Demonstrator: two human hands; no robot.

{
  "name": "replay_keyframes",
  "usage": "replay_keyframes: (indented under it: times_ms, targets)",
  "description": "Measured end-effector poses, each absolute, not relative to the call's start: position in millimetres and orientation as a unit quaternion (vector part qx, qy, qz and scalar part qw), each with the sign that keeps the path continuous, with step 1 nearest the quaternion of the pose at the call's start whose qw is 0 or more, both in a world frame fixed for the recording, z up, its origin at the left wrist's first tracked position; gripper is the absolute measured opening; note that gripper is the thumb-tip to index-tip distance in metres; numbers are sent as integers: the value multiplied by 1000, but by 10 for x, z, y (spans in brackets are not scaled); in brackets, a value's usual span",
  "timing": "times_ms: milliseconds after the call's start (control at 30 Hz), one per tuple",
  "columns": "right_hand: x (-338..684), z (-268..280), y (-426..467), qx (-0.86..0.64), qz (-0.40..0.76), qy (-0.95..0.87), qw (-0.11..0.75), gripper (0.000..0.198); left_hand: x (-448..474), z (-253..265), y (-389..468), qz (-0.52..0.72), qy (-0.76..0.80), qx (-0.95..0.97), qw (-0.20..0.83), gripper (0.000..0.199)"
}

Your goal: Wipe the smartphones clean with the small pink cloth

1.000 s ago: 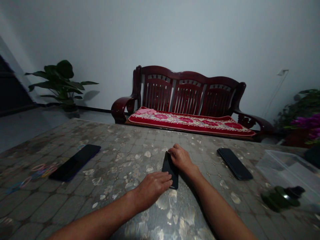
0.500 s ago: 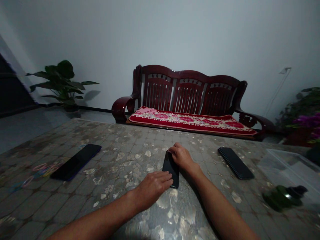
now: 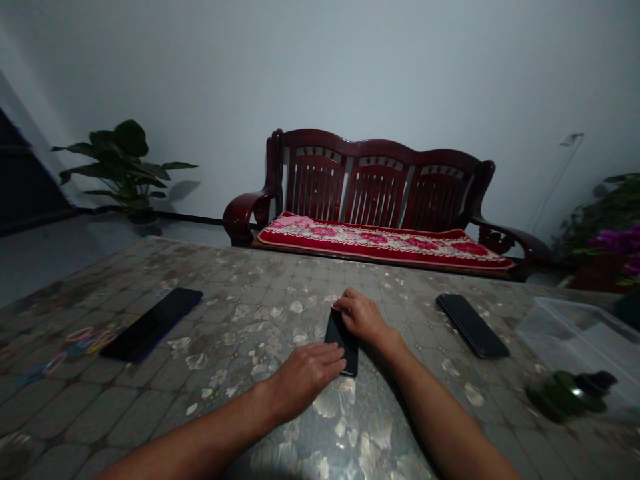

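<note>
A black smartphone [image 3: 341, 328] lies on the patterned tabletop in front of me, its long side running away from me. My left hand [image 3: 311, 373] rests flat, fingers stretched out over the lower left part of the phone. At the phone's far end is my right hand [image 3: 361, 313], its fingers bent and pressed together at the top edge. A small pale spot shows by those fingertips; whether they pinch a film, a cloth or nothing is too small to tell.
Another phone [image 3: 153, 325] lies to the left beside several coloured hair ties [image 3: 90, 339]. A third dark phone [image 3: 471, 325] lies to the right. Past it are a clear plastic box [image 3: 575, 327] and a green bottle [image 3: 567, 395] on its side. A wooden bench [image 3: 373, 177] stands behind the table.
My right hand has shifted very slightly at the phone's top edge, its fingertips a little lower and to the left. My left hand and the phone stay in place.
</note>
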State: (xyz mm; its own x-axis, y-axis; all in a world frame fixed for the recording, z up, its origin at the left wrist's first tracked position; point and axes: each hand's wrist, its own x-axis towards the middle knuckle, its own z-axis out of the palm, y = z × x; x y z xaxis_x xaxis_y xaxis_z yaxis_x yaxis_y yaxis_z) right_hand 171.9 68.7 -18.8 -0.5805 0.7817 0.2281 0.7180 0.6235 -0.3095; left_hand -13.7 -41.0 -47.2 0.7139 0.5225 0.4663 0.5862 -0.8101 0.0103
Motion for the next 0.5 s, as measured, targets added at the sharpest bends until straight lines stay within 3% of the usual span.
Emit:
replay_keyframes:
  times_ms: [167, 367, 500]
  targets:
    - [1710, -162, 601, -358, 124, -910, 167, 35, -139, -472, -405, -243, -293, -922, 68, 24]
    - [1694, -184, 673, -417, 96, -886, 176, 33, -147, -491, -410, -236, -296, -923, 65, 23]
    - [1700, -173, 656, -381, 104, -901, 181, 34, -134, -469, -409, -241, -297, -922, 58, 20]
